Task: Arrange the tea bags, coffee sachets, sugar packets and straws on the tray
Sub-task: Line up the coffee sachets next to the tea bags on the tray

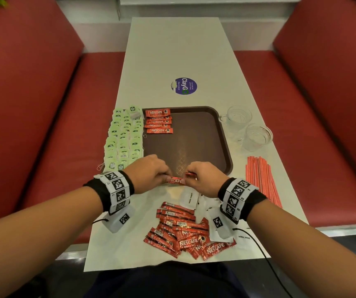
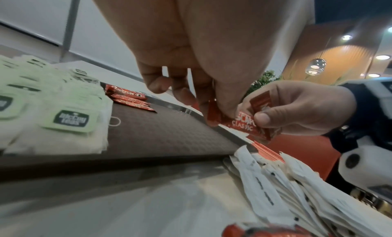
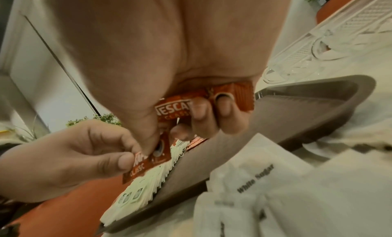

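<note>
While hands (image 1: 176,175) pinch sachets (image 1: 176,181), tray (image 1: 203,136) holds perhaps five coffee sachets (image 1: 158,121).

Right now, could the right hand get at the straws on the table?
Probably not at once: the right hand is pinching coffee sachets together with the left hand. The straws lie uncovered beside it, nothing between.

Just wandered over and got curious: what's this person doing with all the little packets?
A person is sorting drink supplies onto a brown plastic tray. Both hands, left hand and right hand, pinch red Nescafe coffee sachets at the tray's near edge. A short row of red sachets and rows of pale green tea bags already lie on the tray's left side. Loose red sachets, white sugar packets and red-striped straws lie on the table.
</note>
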Tool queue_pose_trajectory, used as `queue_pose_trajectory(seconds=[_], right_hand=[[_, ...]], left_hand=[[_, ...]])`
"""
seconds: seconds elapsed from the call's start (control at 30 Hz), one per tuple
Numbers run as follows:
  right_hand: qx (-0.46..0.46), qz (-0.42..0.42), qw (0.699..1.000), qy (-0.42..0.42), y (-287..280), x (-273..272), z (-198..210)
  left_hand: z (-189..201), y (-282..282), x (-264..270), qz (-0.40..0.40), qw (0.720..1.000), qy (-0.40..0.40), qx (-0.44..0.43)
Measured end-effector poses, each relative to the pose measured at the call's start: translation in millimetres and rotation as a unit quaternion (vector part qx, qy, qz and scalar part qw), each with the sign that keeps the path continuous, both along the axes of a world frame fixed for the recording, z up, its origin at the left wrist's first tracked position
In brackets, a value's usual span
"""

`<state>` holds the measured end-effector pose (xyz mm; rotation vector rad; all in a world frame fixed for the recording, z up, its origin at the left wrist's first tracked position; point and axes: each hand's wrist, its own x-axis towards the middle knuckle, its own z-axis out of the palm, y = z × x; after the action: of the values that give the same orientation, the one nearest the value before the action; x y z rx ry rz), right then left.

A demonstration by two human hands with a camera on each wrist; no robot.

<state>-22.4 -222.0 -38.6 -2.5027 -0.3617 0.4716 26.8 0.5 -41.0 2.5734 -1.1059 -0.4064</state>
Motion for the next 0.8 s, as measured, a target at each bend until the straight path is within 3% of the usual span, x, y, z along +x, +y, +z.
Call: queue_pose_trajectory(seconds=[0.2, 0.5, 0.8], right_hand=[[-0.004, 0.015, 1.0, -0.026, 11, 15, 2], [0.081, -0.069, 0.994, 0.004, 8, 28, 13], [0.094, -0.093, 0.991, 0.024, -2, 38, 12]], left_hand=[[-4, -2, 9, -0.001, 0.999, -0.038, -0.016], [-7, -7, 65, 0.171, 0.972, -0.021, 0.159], [-16, -21, 88, 0.164, 0.965, -0.032, 0.203]])
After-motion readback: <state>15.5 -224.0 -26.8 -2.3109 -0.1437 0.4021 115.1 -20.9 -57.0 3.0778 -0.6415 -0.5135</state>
